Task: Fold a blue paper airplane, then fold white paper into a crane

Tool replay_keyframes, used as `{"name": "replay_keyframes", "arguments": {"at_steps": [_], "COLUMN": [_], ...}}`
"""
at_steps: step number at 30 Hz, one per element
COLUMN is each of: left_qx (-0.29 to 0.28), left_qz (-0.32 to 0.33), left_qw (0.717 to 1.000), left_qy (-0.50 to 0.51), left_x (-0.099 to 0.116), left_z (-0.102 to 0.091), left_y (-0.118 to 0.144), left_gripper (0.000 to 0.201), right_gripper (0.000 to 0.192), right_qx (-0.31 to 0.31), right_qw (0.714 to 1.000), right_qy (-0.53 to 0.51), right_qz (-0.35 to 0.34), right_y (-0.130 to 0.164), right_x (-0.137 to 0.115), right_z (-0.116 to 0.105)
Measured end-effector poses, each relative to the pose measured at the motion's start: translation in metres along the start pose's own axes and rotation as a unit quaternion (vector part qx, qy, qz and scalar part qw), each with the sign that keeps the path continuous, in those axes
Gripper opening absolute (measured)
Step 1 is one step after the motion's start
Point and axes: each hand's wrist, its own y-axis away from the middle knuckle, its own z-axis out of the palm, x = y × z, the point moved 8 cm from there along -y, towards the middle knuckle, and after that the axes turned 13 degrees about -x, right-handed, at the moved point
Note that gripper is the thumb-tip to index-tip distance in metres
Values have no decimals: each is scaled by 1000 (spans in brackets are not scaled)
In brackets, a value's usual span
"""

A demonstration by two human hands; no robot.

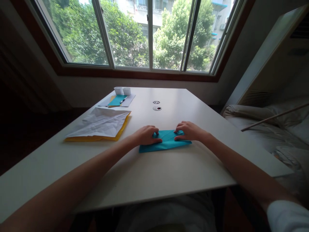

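Note:
A folded sheet of turquoise paper (166, 143) lies on the white table in front of me, with crease lines across it. My left hand (147, 135) grips its upper left part, thumb on top and fingers curled at the far edge. On the upper right part, my right hand (189, 131) pinches the paper the same way, its thumb pointing inward. Both hands rest low at the tabletop. The undersides of the fingers and the paper's underside are hidden.
Left of the hands lie creased white and yellow sheets (103, 124). Farther back are two white cups (118, 91), turquoise paper (117, 100) and a pen (123, 99). Two round discs (157, 108) lie mid-table (145, 180). A covered sofa (251, 119) stands at the right.

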Motion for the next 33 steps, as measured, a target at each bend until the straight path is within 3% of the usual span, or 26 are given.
{"name": "replay_keyframes", "arguments": {"at_steps": [9, 13, 22, 26, 30, 33], "left_qx": [-50, -51, -78, -38, 30, 53], "left_qz": [-26, -27, -25, -51, -125, -144], "left_qw": [998, 998, 997, 998, 992, 988], "left_qy": [-2, 1, -13, 5, 17, 17], "left_x": [0, 2, 4, 5, -2, -6], "left_z": [5, 5, 4, -1, -2, 4], "left_y": [6, 9, 7, 1, -6, -9], "left_gripper": [66, 67, 74, 49, 42, 36], "right_gripper": [59, 62, 64, 50, 40, 37], "right_qx": [-40, -53, -44, -38, -20, -4], "right_qw": [999, 998, 990, 982, 979, 977], "right_qy": [12, 8, 87, 125, 115, 113], "right_qz": [14, 17, 100, 134, 169, 180], "right_y": [6, 7, -4, -9, -13, -14], "right_x": [3, 3, -25, -27, -14, -9], "right_z": [3, 3, -1, 1, 4, 6]}}
